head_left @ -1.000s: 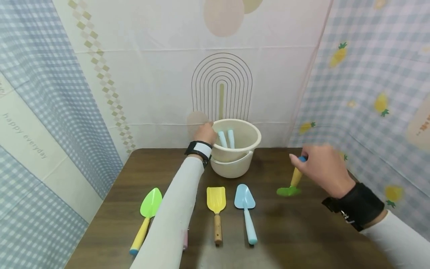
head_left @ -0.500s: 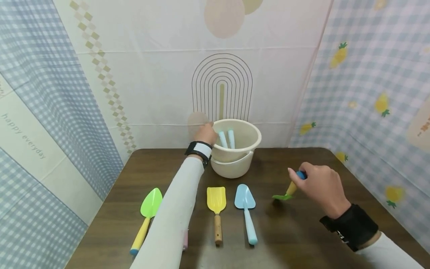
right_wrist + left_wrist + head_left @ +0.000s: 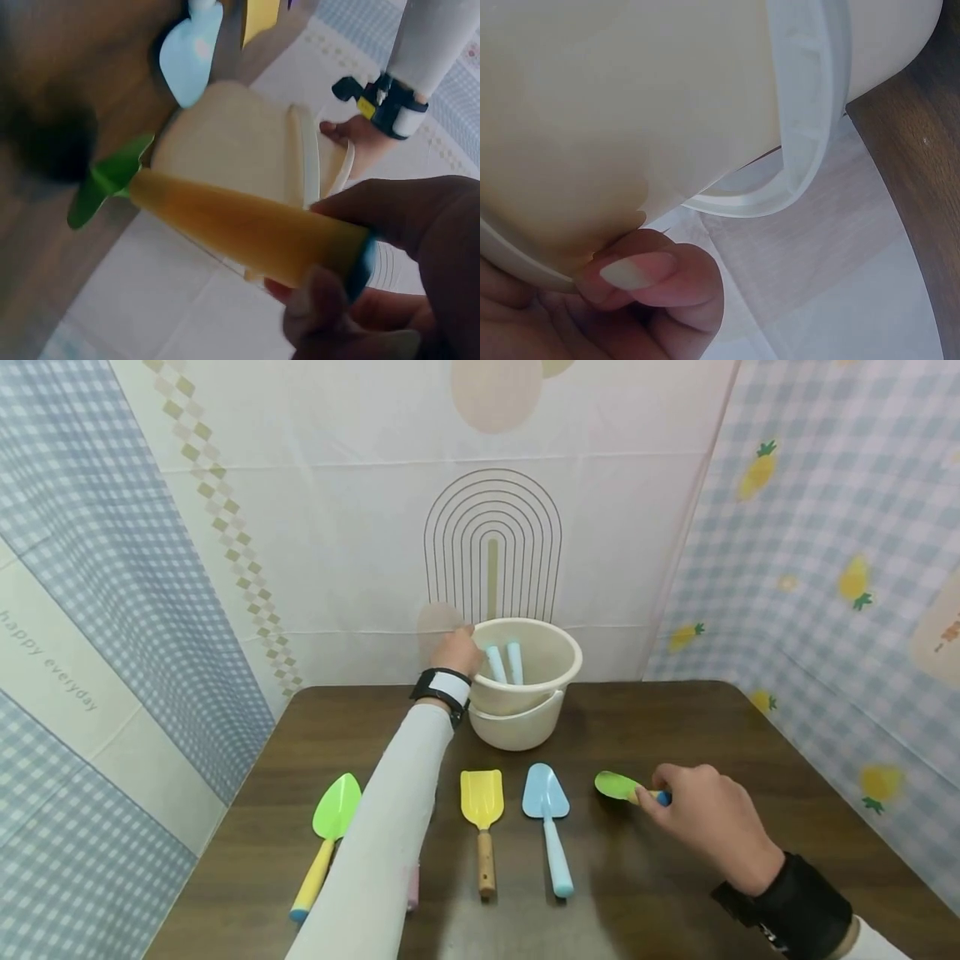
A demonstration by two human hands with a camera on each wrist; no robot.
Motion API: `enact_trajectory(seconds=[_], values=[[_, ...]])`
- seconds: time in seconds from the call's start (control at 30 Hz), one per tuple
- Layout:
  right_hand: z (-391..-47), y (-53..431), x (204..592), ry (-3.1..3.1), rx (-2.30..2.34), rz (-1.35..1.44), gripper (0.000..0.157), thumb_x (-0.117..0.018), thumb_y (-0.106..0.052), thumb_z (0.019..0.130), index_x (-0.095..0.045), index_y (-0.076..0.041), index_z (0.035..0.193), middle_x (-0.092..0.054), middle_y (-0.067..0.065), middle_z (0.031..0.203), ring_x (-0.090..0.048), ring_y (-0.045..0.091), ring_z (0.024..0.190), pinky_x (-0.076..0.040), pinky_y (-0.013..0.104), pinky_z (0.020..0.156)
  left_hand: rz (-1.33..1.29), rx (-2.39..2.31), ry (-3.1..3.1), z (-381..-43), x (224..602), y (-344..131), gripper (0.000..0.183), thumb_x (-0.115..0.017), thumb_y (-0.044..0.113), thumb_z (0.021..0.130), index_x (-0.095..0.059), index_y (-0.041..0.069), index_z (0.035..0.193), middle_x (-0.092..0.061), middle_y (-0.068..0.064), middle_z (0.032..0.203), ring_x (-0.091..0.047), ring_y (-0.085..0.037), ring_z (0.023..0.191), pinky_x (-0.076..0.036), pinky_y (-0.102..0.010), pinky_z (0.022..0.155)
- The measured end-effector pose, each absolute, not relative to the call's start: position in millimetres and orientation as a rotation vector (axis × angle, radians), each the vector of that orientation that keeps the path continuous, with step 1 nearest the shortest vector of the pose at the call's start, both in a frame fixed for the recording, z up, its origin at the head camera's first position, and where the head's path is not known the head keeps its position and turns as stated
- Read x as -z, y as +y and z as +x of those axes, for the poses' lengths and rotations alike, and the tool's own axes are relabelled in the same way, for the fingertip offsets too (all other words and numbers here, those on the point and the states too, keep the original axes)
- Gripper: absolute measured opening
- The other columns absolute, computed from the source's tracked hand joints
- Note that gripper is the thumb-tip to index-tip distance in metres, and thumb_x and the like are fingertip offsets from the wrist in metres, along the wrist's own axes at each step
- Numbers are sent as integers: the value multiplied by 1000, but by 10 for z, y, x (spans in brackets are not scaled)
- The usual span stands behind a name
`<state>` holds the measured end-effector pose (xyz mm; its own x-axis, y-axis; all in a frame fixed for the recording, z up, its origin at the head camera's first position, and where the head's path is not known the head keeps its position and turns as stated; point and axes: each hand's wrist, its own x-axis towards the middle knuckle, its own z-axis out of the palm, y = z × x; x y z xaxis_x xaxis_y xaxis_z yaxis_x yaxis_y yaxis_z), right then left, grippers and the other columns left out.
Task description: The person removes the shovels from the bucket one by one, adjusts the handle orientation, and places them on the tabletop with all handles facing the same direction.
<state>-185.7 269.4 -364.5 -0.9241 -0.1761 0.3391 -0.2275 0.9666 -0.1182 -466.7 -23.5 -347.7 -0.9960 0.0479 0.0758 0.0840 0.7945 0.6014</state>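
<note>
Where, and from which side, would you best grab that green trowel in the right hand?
Probably the yellow handle, from its blue-tipped end, where the right hand pinches it: it's long and rounded, and the green blade points away.

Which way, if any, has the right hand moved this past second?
Yes: the right hand moved down the head view, from mostly above the tip of the blue trowel to level with its neck.

The left arm [image 3: 375, 860] extends forward, its left hand [image 3: 457, 652] gripping with curled fingers [image 3: 694, 281], while the right hand [image 3: 708, 814], set nearer the body, angles inward and maintains a pinch grip.
</note>
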Motion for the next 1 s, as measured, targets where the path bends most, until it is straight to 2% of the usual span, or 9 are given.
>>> enact_trajectory(seconds=[0.07,0.23,0.47,0.63,0.8,1.0], values=[[-1826,2675,3693,-2847,-229,269,19,-79,-29,91,-73,-12,94,-41,-8,54,-33,8,46,-16,26,49,-102,989,-2913,-4662,3473,-238,60,-60,12,99,-46,15,157,-62,-15,146,-65,-34,125,-53,-49,107],[-1775,2646,3852,-2948,-271,258,17,-80,-26,89,-69,-14,86,-45,-7,57,-34,8,49,-19,25,49,-98,1001,-2906,-4641,3481,-235,59,-60,13,99,-46,15,157,-63,-15,145,-67,-34,122,-55,-48,104],[-1746,2650,4015,-3031,-290,227,19,-81,-25,88,-66,-13,88,-48,-6,64,-39,10,53,-24,26,51,-113,1015,-2916,-4629,3494,-226,59,-60,14,100,-46,16,157,-63,-15,145,-66,-34,123,-55,-48,104],[-1750,2646,4070,-3068,-325,194,22,-80,-24,87,-63,-12,82,-47,-3,62,-40,12,52,-28,27,51,-108,1027,-2914,-4664,3509,-229,59,-59,13,100,-46,15,158,-62,-15,147,-66,-34,123,-55,-48,103],[-1736,2629,4124,-3104,-314,147,34,-80,-26,87,-54,-13,69,-41,0,58,-37,14,50,-26,29,50,-113,1008,-2913,-4686,3514,-238,60,-59,13,99,-46,15,157,-61,-15,147,-65,-35,125,-53,-50,105],[-1711,2600,4196,-3156,-321,109,37,-81,-27,86,-52,-12,69,-42,2,59,-38,15,51,-26,29,52,-111,999,-2911,-4675,3502,-246,60,-58,12,99,-45,16,158,-61,-15,148,-65,-35,125,-53,-50,106]])
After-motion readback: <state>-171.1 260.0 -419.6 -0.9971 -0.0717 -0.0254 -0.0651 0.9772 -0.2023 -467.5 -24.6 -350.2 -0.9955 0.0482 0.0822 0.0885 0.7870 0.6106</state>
